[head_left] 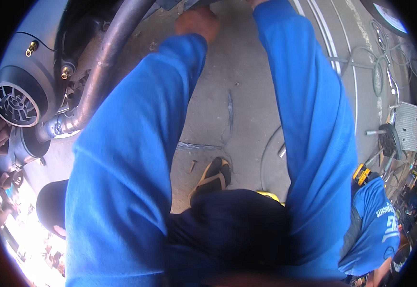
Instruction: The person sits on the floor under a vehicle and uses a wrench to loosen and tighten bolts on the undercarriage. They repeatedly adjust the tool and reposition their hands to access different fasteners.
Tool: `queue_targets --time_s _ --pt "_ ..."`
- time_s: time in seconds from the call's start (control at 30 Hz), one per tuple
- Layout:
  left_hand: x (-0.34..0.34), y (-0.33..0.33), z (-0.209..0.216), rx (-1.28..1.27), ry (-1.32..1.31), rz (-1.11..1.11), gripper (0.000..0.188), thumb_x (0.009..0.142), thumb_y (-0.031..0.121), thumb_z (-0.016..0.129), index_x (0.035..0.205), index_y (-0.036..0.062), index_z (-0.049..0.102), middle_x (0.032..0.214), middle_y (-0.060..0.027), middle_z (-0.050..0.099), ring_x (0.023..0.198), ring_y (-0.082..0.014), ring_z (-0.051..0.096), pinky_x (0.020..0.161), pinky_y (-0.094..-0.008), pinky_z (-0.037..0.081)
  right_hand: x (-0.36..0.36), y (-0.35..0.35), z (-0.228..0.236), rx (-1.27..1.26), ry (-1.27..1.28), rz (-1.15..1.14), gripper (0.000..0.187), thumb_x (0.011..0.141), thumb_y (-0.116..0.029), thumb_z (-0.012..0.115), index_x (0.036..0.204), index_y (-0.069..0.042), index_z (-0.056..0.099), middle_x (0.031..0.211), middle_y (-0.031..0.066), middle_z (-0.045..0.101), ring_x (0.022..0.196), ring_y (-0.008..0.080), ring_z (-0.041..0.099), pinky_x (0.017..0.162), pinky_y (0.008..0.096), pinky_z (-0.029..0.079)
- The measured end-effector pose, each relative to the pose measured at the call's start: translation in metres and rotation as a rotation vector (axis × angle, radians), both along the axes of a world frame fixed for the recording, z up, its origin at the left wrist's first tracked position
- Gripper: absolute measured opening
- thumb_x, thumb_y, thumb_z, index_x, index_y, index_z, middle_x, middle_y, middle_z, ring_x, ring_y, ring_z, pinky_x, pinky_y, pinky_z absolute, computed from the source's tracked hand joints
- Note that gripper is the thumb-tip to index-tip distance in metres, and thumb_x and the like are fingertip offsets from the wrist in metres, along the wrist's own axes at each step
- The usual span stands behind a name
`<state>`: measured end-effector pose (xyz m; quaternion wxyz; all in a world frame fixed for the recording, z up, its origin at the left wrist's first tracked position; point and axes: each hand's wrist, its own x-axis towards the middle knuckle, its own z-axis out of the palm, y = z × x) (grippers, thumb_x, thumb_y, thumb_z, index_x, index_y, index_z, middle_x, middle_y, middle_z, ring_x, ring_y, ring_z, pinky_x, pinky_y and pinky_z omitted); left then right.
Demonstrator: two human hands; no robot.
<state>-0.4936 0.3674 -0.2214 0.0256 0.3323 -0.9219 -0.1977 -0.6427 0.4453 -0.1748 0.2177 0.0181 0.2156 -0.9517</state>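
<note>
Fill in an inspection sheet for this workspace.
Surface: grey, stained concrete-like floor.
Job's things: bent brown-grey metal pipe beside the left sleeve; contact with a hand cannot be told.
Clutter: small brown bolt-like piece on the floor; pale grey textured panel at right.
Hands: left hand at the top edge, grip unclear; right hand mostly cut off.
Cables: looped grey cable, upper right.
Surroundings: another person in blue shirt, lower right.
</note>
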Motion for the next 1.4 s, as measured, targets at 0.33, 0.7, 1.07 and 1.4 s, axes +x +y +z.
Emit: queue_targets --time_s 0.33,0.7,1.07,1.4 --pt "-0.044 -0.03 0.007 -0.114 -0.27 -0.459 0.037 0.097 0.029 0.048 0.124 0.0045 0.053 0.125 -0.0183 0.055 0.117 -0.0291 0.053 0.097 -0.0432 0.044 0.166 0.027 0.024 0.199 -0.041 -0.142 0.05 0.098 -0.036 0.046 0.13 0.001 0.042 0.136 0.0116 0.04 0.122 0.0203 0.041 0.104 0.0426 0.032" --pt "0.022 -0.041 -0.01 0.633 0.603 -0.276 0.025 0.087 0.016 0.059 0.11 0.0087 0.065 0.111 -0.0145 0.065 0.104 -0.0283 0.06 0.087 -0.0344 0.047 0.165 -0.003 -0.054 0.532 0.439 0.064 0.049 0.083 0.004 0.052 0.131 0.003 0.041 0.127 0.0144 0.05 0.111 0.0289 0.055 0.083 0.0375 0.048" --pt "0.02 -0.022 -0.005 0.205 0.761 -0.216 0.02 0.087 0.019 0.054 0.095 0.0045 0.066 0.093 -0.0151 0.068 0.09 -0.0328 0.064 0.078 -0.0403 0.049 0.149 -0.026 -0.078 0.61 0.611 -0.111 0.026 0.091 -0.014 0.048 0.112 0.001 0.052 0.107 0.0122 0.06 0.093 0.0262 0.059 0.076 0.0338 0.048" --pt "0.072 0.003 0.035 0.775 0.342 0.09 0.04 0.097 0.033 0.048 0.122 0.0022 0.057 0.1 -0.0083 0.065 0.086 -0.0144 0.06 0.072 -0.0258 0.047 0.153 -0.021 -0.043 0.425 0.266 0.041 0.017 0.093 -0.02 0.049 0.097 -0.003 0.051 0.077 0.0017 0.052 0.061 0.0082 0.047 0.05 0.0241 0.038"
